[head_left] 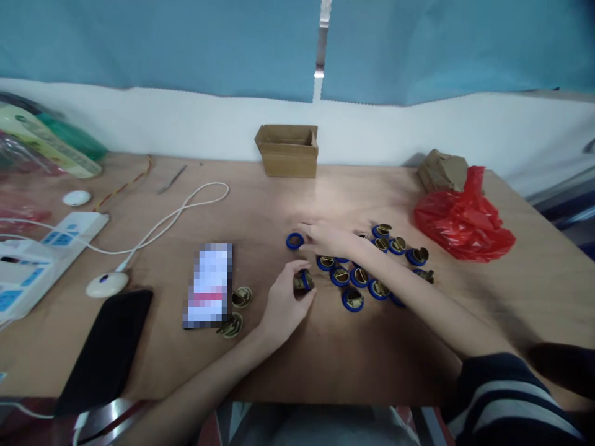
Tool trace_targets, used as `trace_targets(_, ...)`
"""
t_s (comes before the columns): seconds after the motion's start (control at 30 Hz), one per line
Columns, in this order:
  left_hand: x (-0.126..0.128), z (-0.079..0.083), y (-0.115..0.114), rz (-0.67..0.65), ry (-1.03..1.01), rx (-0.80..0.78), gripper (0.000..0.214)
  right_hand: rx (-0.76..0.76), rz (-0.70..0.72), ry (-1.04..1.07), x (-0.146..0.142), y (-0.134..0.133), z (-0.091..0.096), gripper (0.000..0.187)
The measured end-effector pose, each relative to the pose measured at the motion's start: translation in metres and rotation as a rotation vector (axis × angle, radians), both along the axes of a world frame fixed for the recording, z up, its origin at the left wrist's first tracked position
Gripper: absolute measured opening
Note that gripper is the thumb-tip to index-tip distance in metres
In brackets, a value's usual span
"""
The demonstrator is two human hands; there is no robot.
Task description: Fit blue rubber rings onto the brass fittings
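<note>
Hands point(282, 305) point(325, 237), two, one held blue-rimmed piece point(305, 280), one blue ring point(294, 248)

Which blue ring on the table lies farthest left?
The blue ring by the right hand; the others cluster farther right, around the right forearm, except one held in the left hand.

Brn tbl point(260, 210), wht wall point(186, 118), blue panels point(162, 43) abv
</note>
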State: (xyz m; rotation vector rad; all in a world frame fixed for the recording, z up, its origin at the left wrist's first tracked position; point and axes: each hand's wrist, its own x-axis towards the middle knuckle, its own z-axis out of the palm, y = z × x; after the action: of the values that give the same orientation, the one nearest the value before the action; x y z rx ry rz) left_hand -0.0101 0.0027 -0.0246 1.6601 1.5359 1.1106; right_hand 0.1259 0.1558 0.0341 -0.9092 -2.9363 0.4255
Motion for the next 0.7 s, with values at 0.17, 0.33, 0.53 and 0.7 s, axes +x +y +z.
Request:
trace_targets(0.17,-0.002,-0.002,-0.001,-0.158,0.294,0.146,0.04,-0.025,0.022,-0.005,-0.015,0.005,-0.01,0.026)
trace_targets(0.33,-0.002,-0.003,0.002,-0.242,0.391,0.171,0.049,-0.013,-0.014,0.056,-0.015,0.001,-0.009,0.024)
trace_targets(0.53,-0.005,0.007,0.005,-0.322,0.475,0.168,0.04,0.028,-0.073,0.225,0.001,-0.017,0.008,0.024)
trace_targets(0.7,-0.034,0.026,-0.015,-0.175,0.7,0.18,0.052,0.128,-0.184,0.348,0.033,-0.049,0.016,0.03)
